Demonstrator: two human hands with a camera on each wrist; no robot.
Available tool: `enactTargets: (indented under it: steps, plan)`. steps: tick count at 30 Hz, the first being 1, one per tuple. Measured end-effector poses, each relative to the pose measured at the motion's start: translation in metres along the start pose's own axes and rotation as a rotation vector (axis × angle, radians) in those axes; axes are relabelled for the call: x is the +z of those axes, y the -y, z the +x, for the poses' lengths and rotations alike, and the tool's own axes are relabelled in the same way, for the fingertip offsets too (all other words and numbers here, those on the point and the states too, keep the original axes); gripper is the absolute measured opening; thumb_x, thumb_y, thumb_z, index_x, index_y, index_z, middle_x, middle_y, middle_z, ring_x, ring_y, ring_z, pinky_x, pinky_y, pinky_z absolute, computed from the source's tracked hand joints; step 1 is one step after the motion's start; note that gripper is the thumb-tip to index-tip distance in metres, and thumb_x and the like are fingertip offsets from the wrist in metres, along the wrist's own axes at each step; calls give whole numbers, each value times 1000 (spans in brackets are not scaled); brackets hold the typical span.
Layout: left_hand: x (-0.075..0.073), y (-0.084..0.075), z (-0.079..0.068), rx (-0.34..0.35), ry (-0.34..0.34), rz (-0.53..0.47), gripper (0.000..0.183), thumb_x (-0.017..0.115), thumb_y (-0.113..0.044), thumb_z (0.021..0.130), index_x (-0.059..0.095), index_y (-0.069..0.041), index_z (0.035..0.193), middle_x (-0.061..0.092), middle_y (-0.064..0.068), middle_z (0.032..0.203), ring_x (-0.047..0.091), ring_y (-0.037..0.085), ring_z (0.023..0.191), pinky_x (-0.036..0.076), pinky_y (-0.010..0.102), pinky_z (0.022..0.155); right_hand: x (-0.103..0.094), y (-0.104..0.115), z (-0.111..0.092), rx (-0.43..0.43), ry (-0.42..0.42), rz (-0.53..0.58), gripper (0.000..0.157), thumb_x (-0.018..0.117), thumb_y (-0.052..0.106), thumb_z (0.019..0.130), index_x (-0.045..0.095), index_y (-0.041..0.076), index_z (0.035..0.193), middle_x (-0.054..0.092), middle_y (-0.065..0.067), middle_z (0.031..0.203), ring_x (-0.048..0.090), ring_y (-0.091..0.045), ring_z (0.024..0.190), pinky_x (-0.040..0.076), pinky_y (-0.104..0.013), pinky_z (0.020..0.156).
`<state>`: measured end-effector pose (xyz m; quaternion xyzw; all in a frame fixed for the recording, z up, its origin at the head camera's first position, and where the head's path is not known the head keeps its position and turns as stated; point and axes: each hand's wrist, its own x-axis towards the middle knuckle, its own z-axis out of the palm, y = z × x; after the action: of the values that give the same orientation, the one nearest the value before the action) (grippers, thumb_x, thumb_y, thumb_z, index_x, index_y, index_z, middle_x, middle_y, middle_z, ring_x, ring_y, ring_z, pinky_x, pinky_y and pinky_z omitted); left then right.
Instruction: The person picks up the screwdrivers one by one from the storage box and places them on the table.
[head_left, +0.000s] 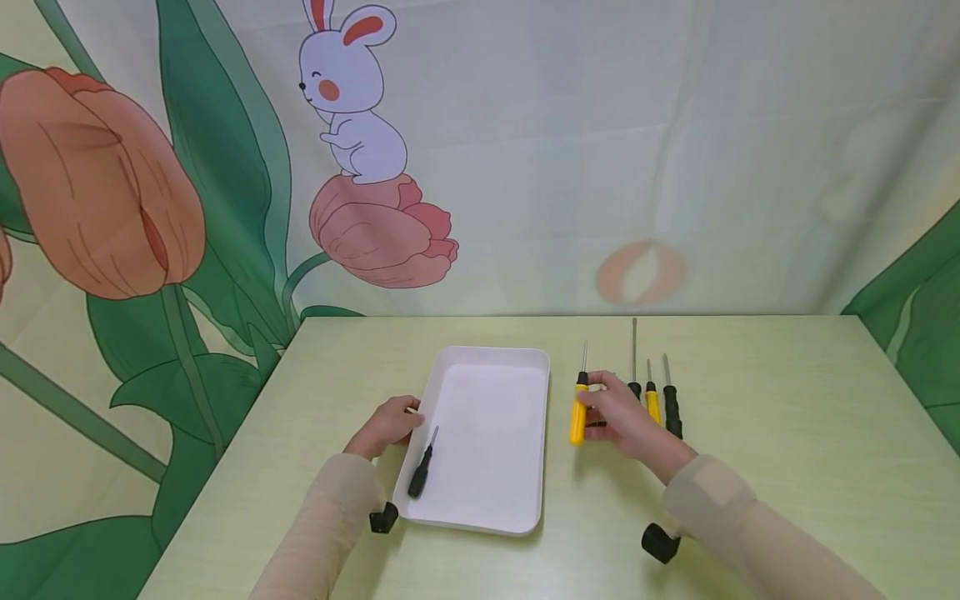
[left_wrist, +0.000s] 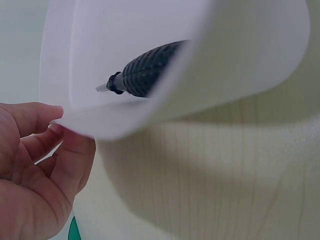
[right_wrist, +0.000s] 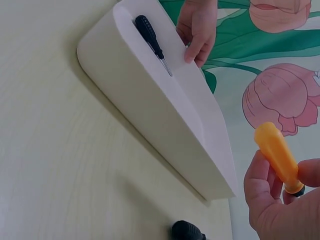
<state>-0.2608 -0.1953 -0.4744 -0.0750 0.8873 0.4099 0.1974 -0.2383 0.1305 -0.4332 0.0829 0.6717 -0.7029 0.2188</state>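
My left hand (head_left: pixel 390 423) pinches the left rim of a white tray (head_left: pixel 491 500) between thumb and fingers, as the left wrist view shows close up. Inside the tray, along its left side, lies a black screwdriver (head_left: pixel 422 473) with its tip pointing away from me. My right hand (head_left: pixel 617 417) holds a yellow-handled screwdriver (head_left: pixel 578 412) by its handle, to the right of the tray, with the shaft pointing up and away. In the right wrist view the yellow handle (right_wrist: pixel 278 152) sits between thumb and fingers, raised over the table.
Right of the tray, partly behind my right hand, several screwdrivers lie side by side: a long-shafted one (head_left: pixel 634 354), a yellow one (head_left: pixel 652 404) and a black one (head_left: pixel 672 412). The table's far edge (head_left: pixel 750 316) meets a printed curtain (head_left: pixel 525 167).
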Motion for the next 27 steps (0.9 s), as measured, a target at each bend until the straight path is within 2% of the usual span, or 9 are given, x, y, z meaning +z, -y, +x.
enactTargets:
  steps: [8,12,21,27]
  plan:
    - [0,1,1,2,-1,-21,29,46,-8,88,49,4,114,56,18,100,58,18,74,50,34,68,-20,3,-1,-29,-16,4,41,43,12,90,28,4,127,48,-6,92,50,-14,68,47,-25,59]
    - [0,1,2,5,-3,-25,29,46,-8,88,48,4,114,56,17,100,58,18,74,50,34,69,-29,4,-1,-37,-39,-15,42,44,13,90,28,4,129,48,-4,89,49,-14,69,47,-23,59]
    - [1,1,2,-7,-14,-11,28,46,-9,88,50,3,113,57,16,99,58,18,72,50,33,68,-46,5,-1,-41,-78,-13,44,43,11,91,26,4,131,47,-4,91,49,-13,67,46,-23,57]
    - [1,1,0,-2,-14,-7,28,46,-9,88,50,3,113,57,16,99,58,18,71,50,32,67,-60,6,-1,-39,-117,-33,46,43,14,91,25,5,133,47,-6,97,49,-15,72,48,-24,61]
